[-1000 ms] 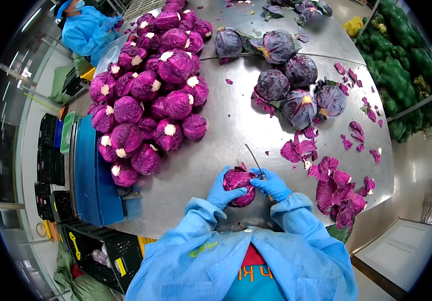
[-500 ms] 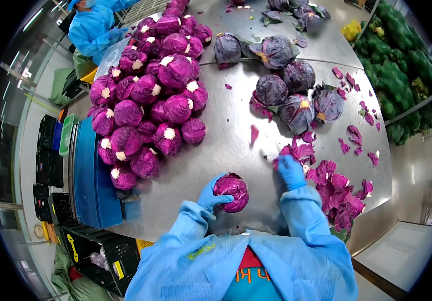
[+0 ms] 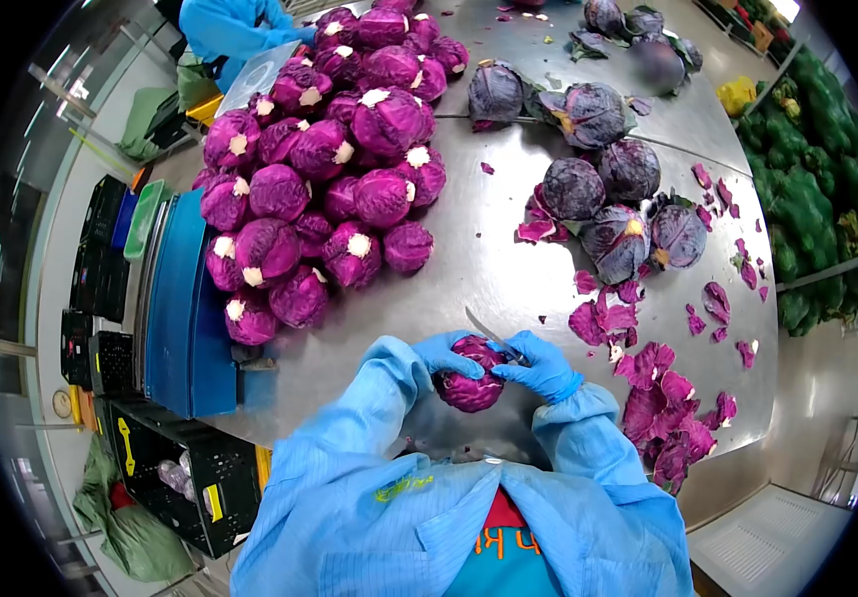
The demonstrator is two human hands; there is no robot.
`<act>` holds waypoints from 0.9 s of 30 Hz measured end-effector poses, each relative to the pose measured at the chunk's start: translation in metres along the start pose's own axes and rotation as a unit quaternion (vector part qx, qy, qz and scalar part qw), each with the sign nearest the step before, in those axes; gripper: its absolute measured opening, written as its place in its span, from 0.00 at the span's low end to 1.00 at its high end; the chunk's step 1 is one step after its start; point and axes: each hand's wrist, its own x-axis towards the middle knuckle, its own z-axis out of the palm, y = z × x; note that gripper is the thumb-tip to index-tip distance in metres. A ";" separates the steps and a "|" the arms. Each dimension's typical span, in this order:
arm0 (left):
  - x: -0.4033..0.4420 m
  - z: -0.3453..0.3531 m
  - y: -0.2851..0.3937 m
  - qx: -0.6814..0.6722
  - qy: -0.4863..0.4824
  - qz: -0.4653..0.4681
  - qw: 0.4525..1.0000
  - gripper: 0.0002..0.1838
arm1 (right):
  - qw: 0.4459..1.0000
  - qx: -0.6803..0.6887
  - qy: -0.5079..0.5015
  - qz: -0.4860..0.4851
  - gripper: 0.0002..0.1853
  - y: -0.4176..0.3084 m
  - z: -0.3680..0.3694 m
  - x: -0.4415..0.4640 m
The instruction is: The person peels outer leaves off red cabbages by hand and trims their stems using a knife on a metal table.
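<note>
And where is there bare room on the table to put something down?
The biggest bare patch of table lies between the purple cabbages and the dark cabbages. A smaller one sits between that purple pile and the left sleeve. It's crowded right of the right hand: loose leaves.

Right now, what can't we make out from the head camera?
All head view:
- Knife: handle mostly covered by the right hand.
- Held cabbage: left side partly covered by the left hand; underside faces away from the camera.
- Co-worker: head cut off by the top edge.
- Dark round patch: too blurred to identify.
- Shirt: lettering partly covered by the jacket.
</note>
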 end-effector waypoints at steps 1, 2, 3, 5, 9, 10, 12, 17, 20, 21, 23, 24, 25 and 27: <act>0.001 0.001 0.002 -0.014 -0.007 -0.007 1.000 0.36 | 1.000 -0.017 -0.006 -0.013 0.23 -0.002 -0.003 0.001; 0.002 0.003 0.003 -0.027 -0.015 -0.013 0.999 0.35 | 0.999 -0.041 -0.010 0.003 0.22 -0.006 -0.006 0.001; 0.003 0.006 0.004 -0.016 -0.006 -0.010 1.000 0.31 | 0.998 -0.066 -0.013 0.018 0.22 -0.012 -0.008 0.001; 0.010 0.005 0.001 -0.002 -0.001 -0.021 1.000 0.31 | 0.995 -0.097 -0.015 0.018 0.20 -0.014 -0.013 0.000; 0.014 0.006 0.004 -0.002 -0.015 -0.043 0.999 0.32 | 0.967 -0.239 0.032 -0.078 0.17 -0.001 -0.005 -0.003; 0.015 0.006 0.006 0.037 -0.031 -0.012 0.999 0.32 | 0.945 -0.301 0.057 -0.111 0.16 0.000 -0.002 -0.003; 0.014 0.007 0.013 0.116 -0.063 0.049 0.990 0.32 | 0.924 -0.343 0.080 -0.149 0.12 0.003 -0.003 -0.002; -0.005 0.021 0.021 0.241 0.026 0.008 0.970 0.38 | 0.876 -0.426 0.157 -0.162 0.06 0.033 -0.030 0.021; 0.012 0.005 -0.012 0.445 -0.008 0.115 0.888 0.48 | 0.857 -0.450 0.253 -0.008 0.04 0.042 -0.072 0.031; -0.001 0.013 -0.012 0.425 0.056 0.109 0.897 0.53 | 0.881 -0.391 0.267 -0.008 0.07 0.029 -0.076 0.030; -0.011 0.018 -0.009 0.344 0.044 0.106 0.932 0.55 | 0.959 -0.155 0.233 0.027 0.14 0.033 -0.068 0.024; -0.014 0.020 -0.006 0.302 0.037 0.106 0.947 0.55 | 0.982 0.025 0.178 0.059 0.17 0.044 -0.055 0.019; -0.015 0.021 0.002 0.381 0.015 0.120 0.917 0.55 | 0.988 0.056 0.103 0.101 0.18 0.023 -0.044 0.013; -0.012 0.022 0.001 0.379 -0.017 0.141 0.915 0.55 | 0.992 0.087 -0.025 0.093 0.23 0.012 -0.022 0.010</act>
